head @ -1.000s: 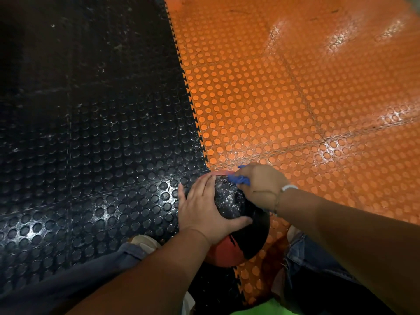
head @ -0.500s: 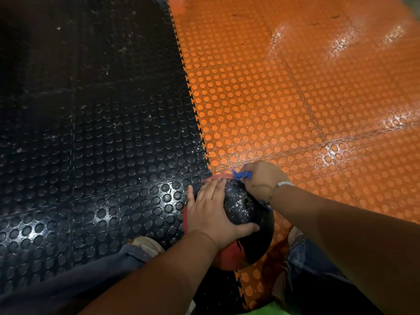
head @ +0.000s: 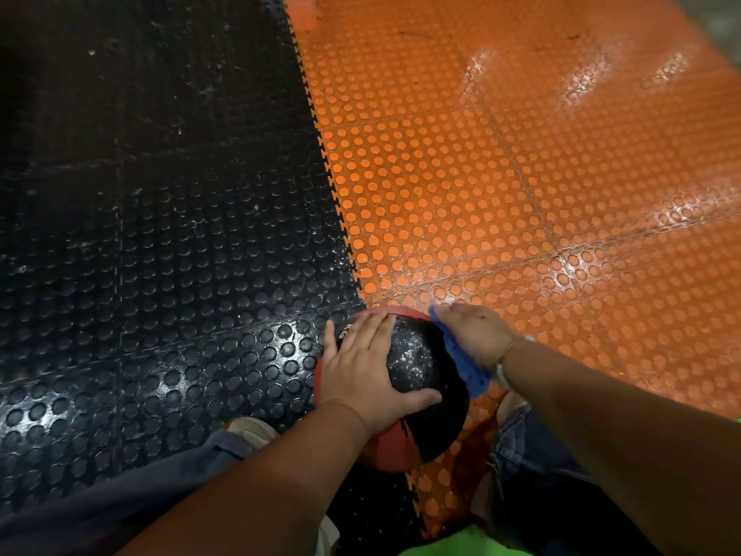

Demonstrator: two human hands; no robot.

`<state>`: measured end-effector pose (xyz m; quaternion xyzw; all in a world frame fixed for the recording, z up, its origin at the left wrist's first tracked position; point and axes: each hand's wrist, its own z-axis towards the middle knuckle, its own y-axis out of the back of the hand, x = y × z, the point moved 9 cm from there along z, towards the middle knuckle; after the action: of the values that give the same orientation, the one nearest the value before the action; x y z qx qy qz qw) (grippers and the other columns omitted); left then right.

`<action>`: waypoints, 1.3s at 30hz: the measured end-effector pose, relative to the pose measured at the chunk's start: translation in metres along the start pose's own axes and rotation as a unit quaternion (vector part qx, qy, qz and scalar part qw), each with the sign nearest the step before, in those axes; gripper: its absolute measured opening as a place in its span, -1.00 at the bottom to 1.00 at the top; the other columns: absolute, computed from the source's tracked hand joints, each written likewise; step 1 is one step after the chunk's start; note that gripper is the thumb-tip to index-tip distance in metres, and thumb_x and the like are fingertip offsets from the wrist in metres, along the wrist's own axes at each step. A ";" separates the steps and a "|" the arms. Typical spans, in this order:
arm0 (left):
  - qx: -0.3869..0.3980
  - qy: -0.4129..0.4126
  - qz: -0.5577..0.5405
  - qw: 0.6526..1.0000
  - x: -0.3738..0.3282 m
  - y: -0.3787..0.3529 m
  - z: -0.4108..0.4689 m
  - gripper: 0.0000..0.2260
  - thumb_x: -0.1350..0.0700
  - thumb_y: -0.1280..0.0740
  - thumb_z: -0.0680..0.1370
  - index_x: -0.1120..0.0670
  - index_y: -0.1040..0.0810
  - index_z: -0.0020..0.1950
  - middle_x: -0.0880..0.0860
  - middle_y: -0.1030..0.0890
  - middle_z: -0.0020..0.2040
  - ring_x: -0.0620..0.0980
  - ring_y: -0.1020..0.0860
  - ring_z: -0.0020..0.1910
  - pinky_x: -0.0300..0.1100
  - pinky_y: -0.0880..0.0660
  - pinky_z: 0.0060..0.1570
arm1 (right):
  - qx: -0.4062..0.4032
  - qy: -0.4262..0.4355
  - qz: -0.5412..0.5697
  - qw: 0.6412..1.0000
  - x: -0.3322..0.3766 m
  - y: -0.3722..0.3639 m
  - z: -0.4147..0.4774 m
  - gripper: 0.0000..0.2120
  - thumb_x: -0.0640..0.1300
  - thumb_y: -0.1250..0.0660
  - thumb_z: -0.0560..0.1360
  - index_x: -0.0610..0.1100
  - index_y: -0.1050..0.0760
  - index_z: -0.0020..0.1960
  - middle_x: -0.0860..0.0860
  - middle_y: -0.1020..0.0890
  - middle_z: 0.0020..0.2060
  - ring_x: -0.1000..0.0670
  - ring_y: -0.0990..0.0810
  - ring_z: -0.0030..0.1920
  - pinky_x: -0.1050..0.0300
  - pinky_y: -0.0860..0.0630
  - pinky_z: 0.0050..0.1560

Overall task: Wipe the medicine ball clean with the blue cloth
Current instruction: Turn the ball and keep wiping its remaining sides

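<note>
A black and red medicine ball point(head: 417, 367) sits on the floor between my knees, its black top speckled with white marks. My left hand point(head: 361, 367) lies spread over the ball's left side, fingers straight and thumb across the near part. My right hand point(head: 473, 335) presses the blue cloth point(head: 465, 363) against the ball's right side. The cloth shows as a bunched strip under the palm and wrist; the rest is hidden beneath the hand.
The floor is studded rubber tiles, black point(head: 160, 254) on the left and orange point(head: 521, 174) on the right, joined by a toothed seam that runs under the ball. My shoe point(head: 252, 431) and trouser legs frame the ball at the bottom.
My right hand with the cloth has slid from the ball's far top down its right side, showing more cloth. My left hand stays on the ball.
</note>
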<state>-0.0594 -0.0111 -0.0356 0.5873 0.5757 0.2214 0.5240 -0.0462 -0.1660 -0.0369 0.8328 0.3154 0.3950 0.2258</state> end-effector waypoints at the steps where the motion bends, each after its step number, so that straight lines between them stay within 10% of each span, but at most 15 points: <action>1: 0.006 0.004 -0.004 1.000 0.001 -0.001 0.000 0.06 -0.58 -0.16 0.22 -0.08 0.08 0.56 -0.14 0.08 0.57 -0.15 0.14 0.53 0.06 0.47 0.39 | -0.006 0.041 -0.025 0.999 0.011 -0.006 -0.007 -0.72 0.12 -0.14 0.57 0.03 -0.56 0.08 0.05 -0.45 0.02 -0.01 -0.41 0.10 0.05 -0.35 0.18; 5: 0.011 0.021 -0.022 0.999 0.006 -0.003 0.004 0.05 -0.56 -0.22 0.22 -0.10 0.06 0.56 -0.17 0.05 0.56 -0.18 0.12 0.52 0.05 0.46 0.39 | -0.067 0.154 -0.164 0.972 0.040 -0.010 -0.022 -0.75 0.07 -0.24 0.53 0.13 -0.56 0.17 0.04 -0.47 0.04 -0.08 -0.46 0.10 0.17 -0.33 0.11; 10: 0.012 0.018 -0.027 0.999 0.006 -0.005 0.006 0.06 -0.56 -0.23 0.21 -0.12 0.06 0.55 -0.18 0.04 0.55 -0.18 0.11 0.52 0.07 0.42 0.42 | -0.045 -0.038 -0.107 0.992 -0.004 0.009 0.010 -0.77 -0.04 -0.23 0.55 -0.06 -0.60 0.12 -0.07 -0.64 -0.01 -0.07 -0.58 -0.06 0.18 -0.47 -0.08; 16: 0.013 0.034 -0.054 0.998 0.012 -0.001 0.017 0.03 -0.54 -0.26 0.22 -0.13 0.02 0.55 -0.19 -0.01 0.55 -0.19 0.06 0.52 0.06 0.38 0.42 | -0.081 0.171 -0.162 0.969 0.048 -0.007 -0.023 -0.80 0.01 -0.27 0.51 0.06 -0.60 0.08 0.03 -0.55 -0.02 -0.05 -0.55 -0.02 0.21 -0.42 -0.07; 22: 0.069 0.001 -0.004 0.998 0.011 -0.002 0.024 0.24 -0.58 -0.30 0.08 -0.06 0.15 0.56 -0.15 0.09 0.56 -0.12 0.12 0.53 0.11 0.43 0.39 | -0.021 0.016 -0.125 0.992 0.013 0.003 0.018 -0.75 0.03 -0.16 0.58 -0.01 -0.55 0.12 0.01 -0.58 -0.24 0.03 -0.49 -0.29 0.25 -0.40 -0.32; 30: 0.090 0.031 -0.016 0.995 0.012 -0.003 0.025 0.16 -0.47 -0.35 0.16 -0.05 0.15 0.56 -0.15 0.11 0.56 -0.14 0.13 0.53 0.15 0.36 0.43 | -0.065 0.218 -0.172 0.959 0.060 -0.024 -0.042 -0.75 0.04 -0.24 0.50 0.08 -0.58 0.13 0.05 -0.51 0.02 -0.02 -0.52 0.01 0.12 -0.49 0.03; 35: 0.078 0.034 -0.015 0.996 0.008 -0.002 0.029 0.24 -0.55 -0.34 0.06 -0.05 0.10 0.56 -0.14 0.05 0.56 -0.13 0.08 0.53 0.14 0.36 0.40 | -0.129 0.031 -0.061 0.989 0.023 0.013 0.002 -0.78 -0.02 -0.30 0.51 0.02 -0.60 0.13 -0.04 -0.48 0.21 -0.08 -0.50 0.15 0.24 -0.35 0.04; 39: 0.085 0.041 -0.029 0.995 0.015 -0.002 0.030 0.22 -0.52 -0.37 0.08 -0.07 0.11 0.55 -0.16 0.05 0.55 -0.15 0.07 0.53 0.16 0.36 0.42 | -0.076 0.170 -0.155 0.970 0.056 -0.013 -0.027 -0.76 0.01 -0.29 0.51 0.04 -0.58 0.15 0.06 -0.50 0.12 -0.03 -0.51 0.11 0.21 -0.39 0.04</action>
<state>-0.0303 -0.0087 -0.0529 0.6034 0.6301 0.1801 0.4543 -0.0446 -0.1140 -0.0004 0.6744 0.4436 0.5139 0.2903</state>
